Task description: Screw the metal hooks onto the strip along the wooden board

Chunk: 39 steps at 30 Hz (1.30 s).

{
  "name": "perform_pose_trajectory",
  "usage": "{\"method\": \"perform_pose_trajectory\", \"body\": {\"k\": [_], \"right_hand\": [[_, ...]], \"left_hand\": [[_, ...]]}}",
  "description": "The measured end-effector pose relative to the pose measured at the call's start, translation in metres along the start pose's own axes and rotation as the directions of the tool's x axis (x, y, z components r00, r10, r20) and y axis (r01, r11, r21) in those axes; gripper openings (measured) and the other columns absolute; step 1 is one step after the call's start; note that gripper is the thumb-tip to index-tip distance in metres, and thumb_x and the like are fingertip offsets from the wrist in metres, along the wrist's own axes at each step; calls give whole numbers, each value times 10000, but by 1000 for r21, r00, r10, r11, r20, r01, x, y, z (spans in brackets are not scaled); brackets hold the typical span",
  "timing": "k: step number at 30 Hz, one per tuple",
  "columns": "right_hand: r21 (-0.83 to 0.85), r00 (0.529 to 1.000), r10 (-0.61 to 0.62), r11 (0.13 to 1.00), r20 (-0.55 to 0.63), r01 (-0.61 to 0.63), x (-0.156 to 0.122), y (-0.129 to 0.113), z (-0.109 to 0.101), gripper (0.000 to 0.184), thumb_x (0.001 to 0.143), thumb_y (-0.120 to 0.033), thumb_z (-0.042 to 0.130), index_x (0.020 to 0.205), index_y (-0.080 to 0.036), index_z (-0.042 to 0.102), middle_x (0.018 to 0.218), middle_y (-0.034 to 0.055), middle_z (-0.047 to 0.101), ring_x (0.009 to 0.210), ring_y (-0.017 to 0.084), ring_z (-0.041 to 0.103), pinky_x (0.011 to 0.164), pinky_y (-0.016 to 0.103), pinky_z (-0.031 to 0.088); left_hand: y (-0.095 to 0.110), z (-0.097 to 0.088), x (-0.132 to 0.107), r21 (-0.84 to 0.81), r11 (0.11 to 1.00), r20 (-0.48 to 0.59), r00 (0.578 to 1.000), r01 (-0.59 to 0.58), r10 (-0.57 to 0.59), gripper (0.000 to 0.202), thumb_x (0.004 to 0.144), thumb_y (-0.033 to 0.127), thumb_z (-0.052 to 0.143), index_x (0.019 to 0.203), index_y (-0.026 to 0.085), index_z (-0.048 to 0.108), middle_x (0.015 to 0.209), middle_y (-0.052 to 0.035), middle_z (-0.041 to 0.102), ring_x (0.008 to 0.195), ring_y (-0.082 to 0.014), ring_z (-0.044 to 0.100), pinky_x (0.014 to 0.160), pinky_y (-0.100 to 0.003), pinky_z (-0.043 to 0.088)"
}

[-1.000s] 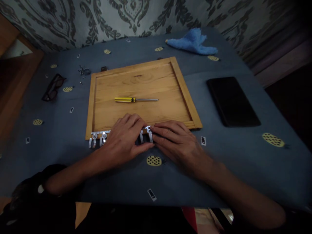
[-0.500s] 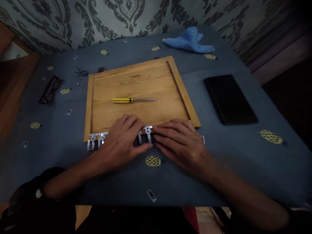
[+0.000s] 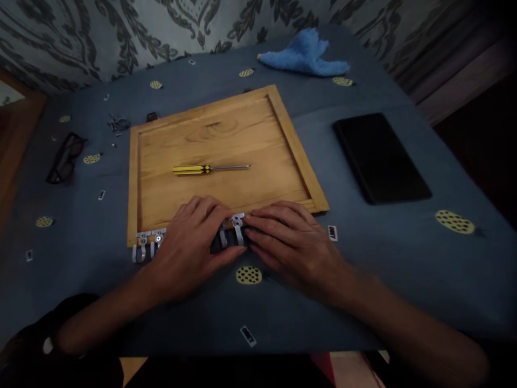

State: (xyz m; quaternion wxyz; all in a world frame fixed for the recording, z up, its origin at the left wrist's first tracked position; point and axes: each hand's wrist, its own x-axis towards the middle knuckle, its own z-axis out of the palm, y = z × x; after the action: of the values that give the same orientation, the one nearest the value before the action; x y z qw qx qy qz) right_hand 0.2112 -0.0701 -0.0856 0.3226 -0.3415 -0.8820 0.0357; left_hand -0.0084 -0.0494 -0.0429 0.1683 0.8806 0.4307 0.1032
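A wooden board (image 3: 226,140) with a raised frame lies flat on the blue cloth. A yellow-handled screwdriver (image 3: 210,169) rests on its middle. Metal hooks (image 3: 146,243) hang along its near edge. My left hand (image 3: 189,248) lies over that edge with fingers curled, covering some of the hooks. My right hand (image 3: 294,242) rests beside it, fingertips pressed against a metal hook (image 3: 237,226) between the two hands. What either hand grips beneath is hidden.
A black tablet (image 3: 379,159) lies to the right of the board. A blue cloth toy (image 3: 302,56) sits at the far edge. Dark glasses (image 3: 64,156) and small metal parts (image 3: 117,125) lie at the left. Patterned wallpaper rises behind the table.
The view has shifted slightly, so everything sits a little lower and left. Both hands stay at the board's near edge on the hooks.
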Motion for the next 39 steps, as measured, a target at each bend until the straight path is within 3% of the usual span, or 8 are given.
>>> {"method": "perform_pose_trajectory", "body": {"k": [8, 14, 23, 29, 39], "right_hand": [[33, 1000, -19, 999, 19, 19, 0, 2, -3, 173, 997, -161, 559, 1081, -111, 702, 1173, 82, 768, 1127, 248, 687, 973, 454, 571], [33, 1000, 8, 999, 15, -8, -1, 2, -2, 203, 1022, -178, 519, 1110, -170, 702, 1154, 63, 775, 1153, 212, 671, 995, 426, 559], [0, 999, -8, 1000, 38, 8, 1, 1, -1, 211, 1019, -184, 512, 1136, -181, 688, 1176, 34, 767, 1126, 225, 673, 1017, 449, 526], [-8, 999, -16, 1000, 47, 17, 1, 0, 0, 211, 990, -171, 554, 1135, -160, 706, 1186, 59, 762, 1144, 242, 660, 1011, 485, 538], [-7, 1000, -26, 1000, -5, 26, 0, 1, 4, 209, 989, -161, 542, 1113, -154, 710, 1149, 60, 773, 1096, 246, 663, 994, 477, 529]], "left_hand": [[-1, 0, 0, -26, 1000, -1, 1000, -12, 12, 308, 907, 392, 668, 1118, 184, 586, 1114, -74, 620, 1032, -252, 547, 885, -421, 467], [-1, -1, -1, -25, 999, -2, 1000, -22, 22, 327, 911, 399, 664, 1135, 173, 583, 1116, -76, 617, 1026, -252, 545, 875, -428, 467], [0, -1, 1, -12, 1000, 2, 1000, -6, 6, 320, 895, 383, 682, 1103, 156, 597, 1106, -84, 624, 1025, -269, 548, 870, -448, 481], [0, 0, 0, 21, 1000, -3, 1000, -17, 17, 385, 879, 444, 698, 1109, 151, 602, 1092, -88, 628, 1015, -279, 553, 858, -445, 477], [0, -2, 1, -24, 999, -12, 1000, -29, 29, 306, 907, 394, 674, 1107, 170, 611, 1088, -72, 622, 1019, -259, 551, 868, -429, 460]]}}
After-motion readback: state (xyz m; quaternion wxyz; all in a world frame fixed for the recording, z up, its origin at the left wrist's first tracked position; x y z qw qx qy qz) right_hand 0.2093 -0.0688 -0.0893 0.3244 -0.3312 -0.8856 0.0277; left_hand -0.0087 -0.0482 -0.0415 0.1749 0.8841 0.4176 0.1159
